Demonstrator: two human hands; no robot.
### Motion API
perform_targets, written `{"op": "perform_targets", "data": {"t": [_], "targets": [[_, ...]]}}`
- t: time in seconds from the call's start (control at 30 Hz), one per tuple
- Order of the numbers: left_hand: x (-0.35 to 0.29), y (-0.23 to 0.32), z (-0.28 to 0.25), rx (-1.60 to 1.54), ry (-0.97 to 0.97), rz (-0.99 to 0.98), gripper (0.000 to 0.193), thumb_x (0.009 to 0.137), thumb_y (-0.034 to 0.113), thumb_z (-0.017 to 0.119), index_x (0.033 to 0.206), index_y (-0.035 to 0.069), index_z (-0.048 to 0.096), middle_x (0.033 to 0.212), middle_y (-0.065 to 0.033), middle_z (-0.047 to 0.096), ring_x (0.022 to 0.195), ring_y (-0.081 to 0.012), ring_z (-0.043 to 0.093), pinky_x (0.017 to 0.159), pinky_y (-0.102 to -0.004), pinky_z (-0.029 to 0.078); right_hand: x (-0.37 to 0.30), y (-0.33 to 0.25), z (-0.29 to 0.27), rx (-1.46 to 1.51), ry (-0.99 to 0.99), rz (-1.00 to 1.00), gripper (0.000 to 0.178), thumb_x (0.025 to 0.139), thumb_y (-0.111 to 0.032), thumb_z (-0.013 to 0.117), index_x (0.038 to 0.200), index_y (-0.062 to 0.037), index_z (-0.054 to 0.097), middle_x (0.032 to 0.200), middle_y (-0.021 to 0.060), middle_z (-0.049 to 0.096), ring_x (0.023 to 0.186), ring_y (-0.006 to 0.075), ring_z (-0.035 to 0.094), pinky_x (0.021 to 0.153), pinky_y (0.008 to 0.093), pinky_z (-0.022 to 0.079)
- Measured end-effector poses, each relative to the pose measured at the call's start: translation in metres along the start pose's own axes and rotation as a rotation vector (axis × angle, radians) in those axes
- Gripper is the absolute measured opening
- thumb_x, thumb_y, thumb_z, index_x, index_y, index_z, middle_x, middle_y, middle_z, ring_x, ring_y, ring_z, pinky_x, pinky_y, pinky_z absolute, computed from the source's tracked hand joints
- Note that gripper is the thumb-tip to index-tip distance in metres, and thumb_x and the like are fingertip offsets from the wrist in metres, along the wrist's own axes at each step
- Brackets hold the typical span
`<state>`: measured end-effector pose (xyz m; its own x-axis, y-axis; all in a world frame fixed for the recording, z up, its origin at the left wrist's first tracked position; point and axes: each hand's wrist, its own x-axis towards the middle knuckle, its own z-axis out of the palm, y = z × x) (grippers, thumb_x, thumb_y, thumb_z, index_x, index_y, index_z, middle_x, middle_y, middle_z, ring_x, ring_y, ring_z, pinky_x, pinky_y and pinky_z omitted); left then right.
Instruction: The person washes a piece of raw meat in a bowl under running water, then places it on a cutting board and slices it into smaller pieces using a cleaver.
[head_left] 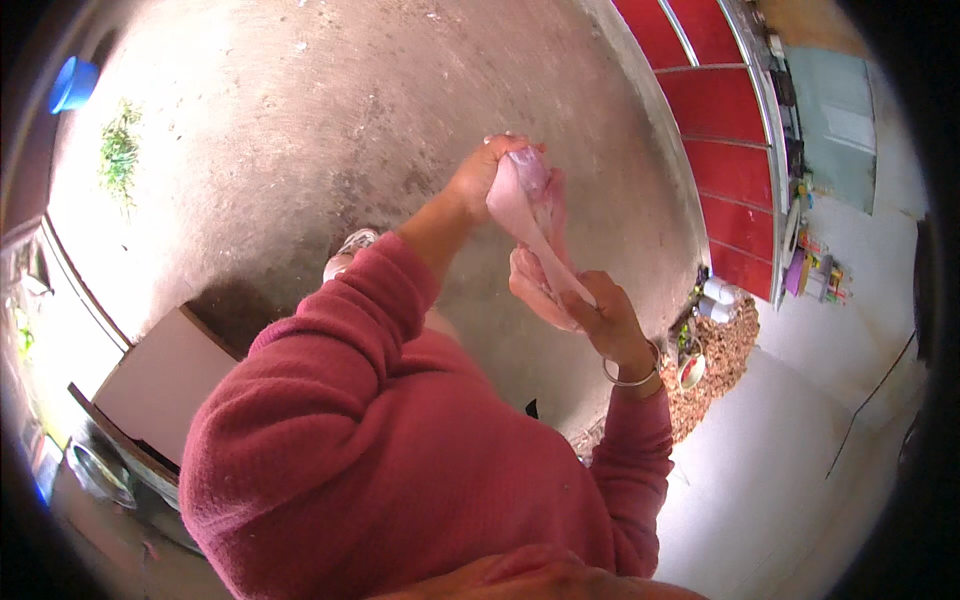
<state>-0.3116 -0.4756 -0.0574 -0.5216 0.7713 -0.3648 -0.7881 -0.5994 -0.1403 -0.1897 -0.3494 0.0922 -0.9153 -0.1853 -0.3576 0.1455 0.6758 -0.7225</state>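
Note:
A pale pink, limp, stretchy piece [522,205] is drawn out between my two hands in front of me. Its upper end is shiny and partly see-through; the lower part narrows into a twisted strip. Whether it is a rubber glove or a bag I cannot make out. My left hand [487,172] grips the upper end, fingers curled over its edge. Lower and to the right, my right hand [607,315] pinches the narrow end, with a bracelet [634,380] around the wrist. Pink knitted sleeves cover both forearms.
Bare concrete floor [330,100] stretches ahead, with my shoe [350,250] on it. Red panels [720,110] line the right. Brown chips [715,385] lie heaped beside white containers [717,300] and a bowl [691,371]. A white-topped box [165,385] is at left, a blue bucket [73,85] far left.

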Motion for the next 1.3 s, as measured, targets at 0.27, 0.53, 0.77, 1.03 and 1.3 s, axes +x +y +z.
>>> {"op": "perform_targets", "data": {"t": [0.27,0.53,0.77,1.03,1.3], "targets": [[-0.029,-0.012,0.007,0.105,0.202,0.634,0.017,0.073,0.005,0.051,0.090,0.008,0.049,0.077,-0.0073,0.050,0.067,-0.0214,0.051,0.058,-0.0365,0.045,-0.005,0.023,-0.019,0.164,-0.105,0.017,0.019,0.080,-0.017,0.051,0.077,0.0006,0.055,0.061,-0.0019,0.046,0.056,0.0051,0.040,0.049,0.0220,0.033],[-0.136,-0.025,-0.017,-0.045,0.335,1.012,0.016,0.078,0.018,0.050,0.083,0.003,0.053,0.072,-0.0077,0.055,0.060,-0.0205,0.053,0.052,-0.0315,0.045,0.012,-0.016,0.017,0.132,-0.340,-0.176,0.025,0.079,-0.022,0.050,0.078,0.0011,0.058,0.062,-0.0032,0.047,0.058,0.0044,0.041,0.050,0.0208,0.034],[-0.240,0.002,-0.053,-0.085,0.419,1.253,0.023,0.078,0.021,0.048,0.090,0.002,0.050,0.077,-0.0111,0.053,0.066,-0.0228,0.053,0.055,-0.0361,0.045,0.022,-0.104,0.082,0.138,-0.499,-0.339,0.025,0.079,-0.022,0.050,0.079,0.0009,0.059,0.067,-0.0016,0.053,0.061,0.0051,0.046,0.053,0.0202,0.036],[-0.375,0.025,-0.097,-0.190,0.676,1.416,0.027,0.076,0.024,0.051,0.088,0.000,0.052,0.075,-0.0096,0.054,0.063,-0.0215,0.055,0.054,-0.0346,0.047,0.020,-0.211,0.188,0.163,-0.664,-0.415,0.028,0.079,-0.022,0.049,0.089,0.0029,0.058,0.074,0.0023,0.056,0.067,0.0073,0.050,0.061,0.0194,0.039],[-0.461,0.021,-0.139,-0.080,0.574,1.499,0.046,0.080,0.034,0.048,0.108,-0.002,0.043,0.093,-0.0145,0.053,0.085,-0.0239,0.052,0.070,-0.0364,0.045,0.013,-0.279,0.271,0.338,-0.780,-0.366,0.028,0.080,-0.020,0.048,0.091,0.0049,0.055,0.082,0.0072,0.057,0.073,0.0115,0.052,0.067,0.0219,0.041]]}}
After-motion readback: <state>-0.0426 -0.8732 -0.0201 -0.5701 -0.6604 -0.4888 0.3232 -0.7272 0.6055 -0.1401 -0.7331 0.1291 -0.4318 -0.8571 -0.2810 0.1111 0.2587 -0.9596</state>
